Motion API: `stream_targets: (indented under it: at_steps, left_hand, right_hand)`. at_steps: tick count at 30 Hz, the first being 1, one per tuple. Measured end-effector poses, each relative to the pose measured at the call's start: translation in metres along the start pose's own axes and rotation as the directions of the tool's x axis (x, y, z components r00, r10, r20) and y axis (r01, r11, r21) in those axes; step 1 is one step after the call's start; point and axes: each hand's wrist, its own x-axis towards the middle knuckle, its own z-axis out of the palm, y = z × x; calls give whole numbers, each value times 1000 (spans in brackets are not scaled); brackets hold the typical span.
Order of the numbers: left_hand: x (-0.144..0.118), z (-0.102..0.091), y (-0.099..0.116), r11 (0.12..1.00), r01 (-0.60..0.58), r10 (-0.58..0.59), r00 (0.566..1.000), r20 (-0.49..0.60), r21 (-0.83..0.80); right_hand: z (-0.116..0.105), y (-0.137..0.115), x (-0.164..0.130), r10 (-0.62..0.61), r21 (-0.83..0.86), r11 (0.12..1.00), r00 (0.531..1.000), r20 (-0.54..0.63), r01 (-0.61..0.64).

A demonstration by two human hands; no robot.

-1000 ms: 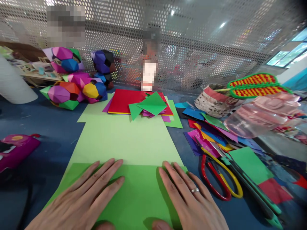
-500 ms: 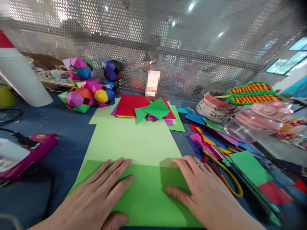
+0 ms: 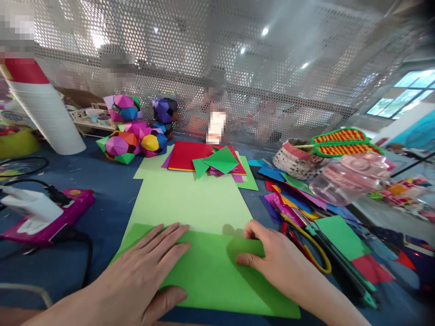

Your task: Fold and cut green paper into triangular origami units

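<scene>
Left hand (image 3: pixel 142 267) first: palm down, fingers spread, resting on the darker green paper (image 3: pixel 217 276). Right hand (image 3: pixel 282 253) at the same paper's far edge, fingers curled, thumb well apart from the forefinger; whether the tucked fingertips pinch anything, I can't tell. That green paper lies directly under both hands, over the pale green paper (image 3: pixel 190 203); joined or separate, no telling from here.

Now the risk, as I read it: should the left hand slide or lift, the paper could skew; should the right fingers press unevenly, the edge might crease crooked. A sleeveless wrist drifting right could nudge the scissors (image 3: pixel 322 249), lying close by.

And the count, moving outward! Two hands, one pair of scissors, one long green-and-black tool (image 3: pixel 340 258) beside it. One pile of coloured scraps (image 3: pixel 292 199), too jumbled to number. Farther out, one red-topped stack of sheets (image 3: pixel 186 156) bearing loose green pieces (image 3: pixel 222 159), at least two. Left across the blue table (image 3: pixel 108 194): one power strip (image 3: pixel 76 203), one cup stack (image 3: pixel 57 117), at least five paper balls (image 3: pixel 118 147). Right: one bottle (image 3: pixel 346 181), one basket (image 3: pixel 299 160)
</scene>
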Motion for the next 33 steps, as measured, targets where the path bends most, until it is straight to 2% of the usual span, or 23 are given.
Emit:
stream_targets:
  at_steps: [4,7,9,11,14,17,20,23,28,33]
  left_hand:
    - [0,1,-6,992,102,-102,995,8,-74]
    - [9,-4,-15,980,171,-173,985,-17,-100]
    - [15,-10,-22,981,160,-166,985,-51,-113]
    - [20,-18,-27,973,167,-176,984,-41,-158]
    - [22,-31,-29,958,169,-180,983,-29,-231]
    - [21,-43,-24,965,132,-169,973,-155,-227]
    - [22,-50,-17,983,87,-134,941,-309,-164]
    - [27,-50,-14,992,63,-98,931,-353,-109]
    - [34,-43,-12,995,72,-90,936,-341,-64]
    - [38,-45,-12,996,74,-83,945,-317,-41]
  right_hand:
    - [0,-1,-8,-22,-6,1000,997,-77,21]
    - [2,3,-16,-115,-45,993,975,-189,109]
    - [2,5,-22,-212,-75,977,939,-270,199]
    - [-2,5,-26,-310,-114,951,885,-347,288]
    - [-11,-1,-31,-392,-175,920,818,-420,351]
    - [-20,-8,-35,-408,-214,913,769,-491,348]
    - [-23,-10,-37,-433,-246,901,711,-554,356]
    - [-19,-8,-34,-460,-285,888,690,-559,361]
    - [-14,-4,-30,-517,-396,850,695,-500,347]
    - [-12,3,-31,-581,-546,775,701,-414,319]
